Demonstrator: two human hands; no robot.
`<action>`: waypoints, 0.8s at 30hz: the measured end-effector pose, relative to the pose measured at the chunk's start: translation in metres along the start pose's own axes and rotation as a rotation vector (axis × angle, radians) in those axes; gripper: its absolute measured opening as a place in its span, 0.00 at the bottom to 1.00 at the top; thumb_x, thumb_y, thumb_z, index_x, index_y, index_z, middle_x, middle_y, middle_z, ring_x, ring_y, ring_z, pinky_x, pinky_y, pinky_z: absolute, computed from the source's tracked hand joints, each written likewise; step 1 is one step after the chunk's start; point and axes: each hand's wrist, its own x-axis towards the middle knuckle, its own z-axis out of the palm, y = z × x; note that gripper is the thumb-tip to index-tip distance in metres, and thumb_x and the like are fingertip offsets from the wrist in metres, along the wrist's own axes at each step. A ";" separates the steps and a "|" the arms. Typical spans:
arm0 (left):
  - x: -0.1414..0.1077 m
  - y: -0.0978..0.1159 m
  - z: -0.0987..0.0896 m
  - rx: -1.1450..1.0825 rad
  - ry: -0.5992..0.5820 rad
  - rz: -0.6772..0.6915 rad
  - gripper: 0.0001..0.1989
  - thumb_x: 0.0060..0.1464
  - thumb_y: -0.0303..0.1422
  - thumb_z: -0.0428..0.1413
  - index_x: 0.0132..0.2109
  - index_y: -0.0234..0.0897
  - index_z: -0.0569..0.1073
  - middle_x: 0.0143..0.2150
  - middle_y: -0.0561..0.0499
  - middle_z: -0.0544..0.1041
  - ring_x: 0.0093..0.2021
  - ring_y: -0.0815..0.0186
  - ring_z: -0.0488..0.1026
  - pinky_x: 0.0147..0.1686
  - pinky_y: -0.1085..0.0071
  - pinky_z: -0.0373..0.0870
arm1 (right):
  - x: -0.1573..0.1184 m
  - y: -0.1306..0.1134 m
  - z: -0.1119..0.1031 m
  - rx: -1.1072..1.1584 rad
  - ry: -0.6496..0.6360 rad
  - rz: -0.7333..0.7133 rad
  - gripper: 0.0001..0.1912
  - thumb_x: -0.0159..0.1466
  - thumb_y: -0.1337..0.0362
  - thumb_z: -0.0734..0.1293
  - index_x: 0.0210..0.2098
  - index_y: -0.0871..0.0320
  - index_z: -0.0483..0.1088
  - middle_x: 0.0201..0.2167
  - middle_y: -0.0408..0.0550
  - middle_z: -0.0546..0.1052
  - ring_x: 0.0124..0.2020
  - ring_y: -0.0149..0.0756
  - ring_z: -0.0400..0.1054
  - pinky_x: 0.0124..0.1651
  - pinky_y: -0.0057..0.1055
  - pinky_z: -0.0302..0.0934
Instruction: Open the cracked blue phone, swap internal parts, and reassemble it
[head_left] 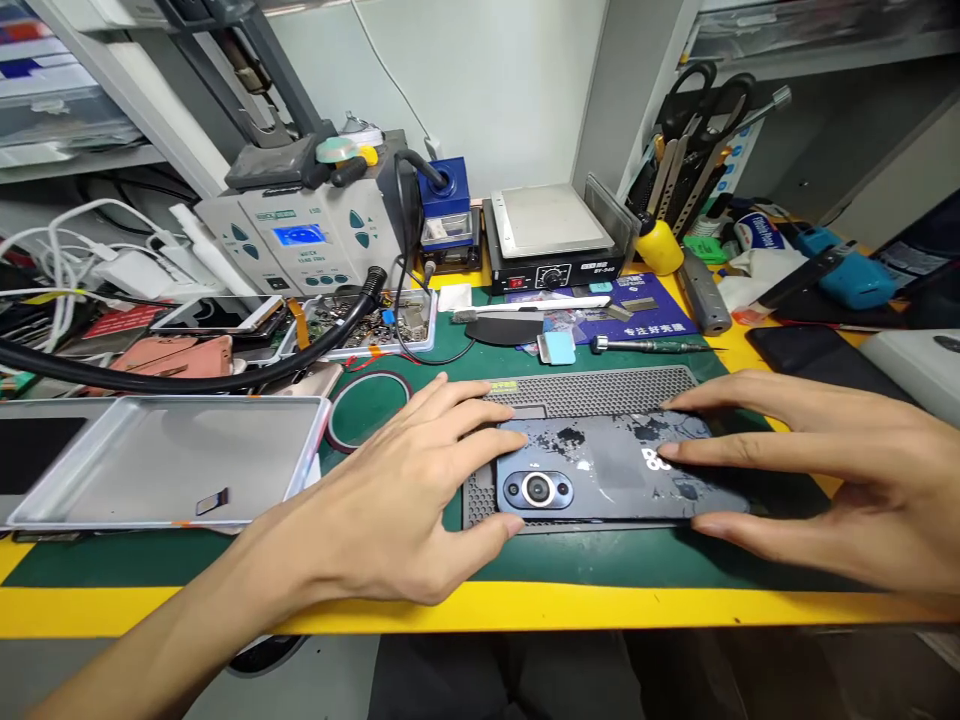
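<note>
A dark blue phone (615,475) lies back side up on a grey textured pad (600,385), its camera bump at the left end and dark patches on its back. My left hand (420,480) is at the phone's left end, fingers spread, with the thumb and a fingertip touching its edges. At the right end my right hand (840,470) rests its fingertips on the phone's back and far edge, the thumb at the near edge. Both hands hold the phone between them, flat on the pad.
A white tray (255,430) with a small part stands at the left, beside a roll of tape (369,410). Behind are a soldering station (300,240), a parts tray (401,325), a heating plate (551,225), a screwdriver (652,346) and a yellow bottle (658,247).
</note>
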 end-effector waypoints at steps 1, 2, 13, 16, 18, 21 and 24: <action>0.001 0.000 0.001 0.015 0.010 -0.001 0.25 0.62 0.46 0.56 0.62 0.43 0.72 0.67 0.48 0.69 0.71 0.54 0.57 0.73 0.49 0.48 | 0.001 0.000 -0.002 -0.043 -0.032 -0.049 0.25 0.61 0.50 0.75 0.57 0.36 0.75 0.61 0.39 0.69 0.55 0.45 0.71 0.51 0.36 0.73; 0.002 0.000 0.001 0.030 0.022 0.003 0.24 0.62 0.47 0.56 0.61 0.44 0.73 0.66 0.49 0.70 0.70 0.54 0.59 0.73 0.48 0.47 | 0.002 -0.001 -0.003 -0.065 -0.056 -0.074 0.24 0.63 0.50 0.73 0.59 0.38 0.73 0.62 0.41 0.68 0.56 0.44 0.70 0.51 0.37 0.73; 0.006 -0.006 0.004 0.164 0.108 0.121 0.21 0.61 0.45 0.58 0.59 0.46 0.75 0.63 0.51 0.75 0.66 0.54 0.65 0.72 0.47 0.51 | 0.006 -0.009 -0.010 -0.062 -0.126 -0.083 0.20 0.70 0.50 0.67 0.59 0.46 0.74 0.62 0.51 0.68 0.57 0.48 0.69 0.50 0.39 0.74; 0.006 -0.006 0.005 0.199 0.128 0.150 0.20 0.60 0.44 0.58 0.58 0.48 0.74 0.62 0.53 0.75 0.65 0.56 0.67 0.72 0.46 0.51 | 0.005 -0.009 -0.011 -0.059 -0.137 -0.079 0.20 0.70 0.53 0.67 0.59 0.48 0.74 0.61 0.53 0.68 0.58 0.48 0.68 0.52 0.41 0.73; 0.004 -0.009 0.007 0.218 0.138 0.155 0.21 0.60 0.44 0.59 0.59 0.49 0.73 0.62 0.54 0.75 0.65 0.56 0.67 0.72 0.46 0.51 | 0.005 -0.010 -0.012 -0.045 -0.143 -0.070 0.19 0.70 0.53 0.67 0.58 0.50 0.75 0.61 0.54 0.68 0.58 0.47 0.68 0.55 0.41 0.72; 0.002 -0.015 0.014 0.232 0.161 0.166 0.24 0.59 0.44 0.60 0.61 0.51 0.71 0.63 0.54 0.75 0.66 0.56 0.67 0.72 0.46 0.53 | 0.005 -0.010 -0.015 -0.046 -0.169 -0.050 0.19 0.70 0.53 0.68 0.58 0.49 0.75 0.61 0.53 0.67 0.60 0.47 0.67 0.56 0.41 0.71; 0.004 -0.018 0.021 0.232 0.293 0.183 0.21 0.58 0.44 0.60 0.58 0.52 0.75 0.60 0.58 0.77 0.63 0.55 0.72 0.71 0.47 0.58 | 0.005 -0.008 -0.018 -0.030 -0.214 -0.030 0.20 0.68 0.55 0.70 0.59 0.46 0.74 0.62 0.50 0.67 0.61 0.45 0.66 0.59 0.41 0.69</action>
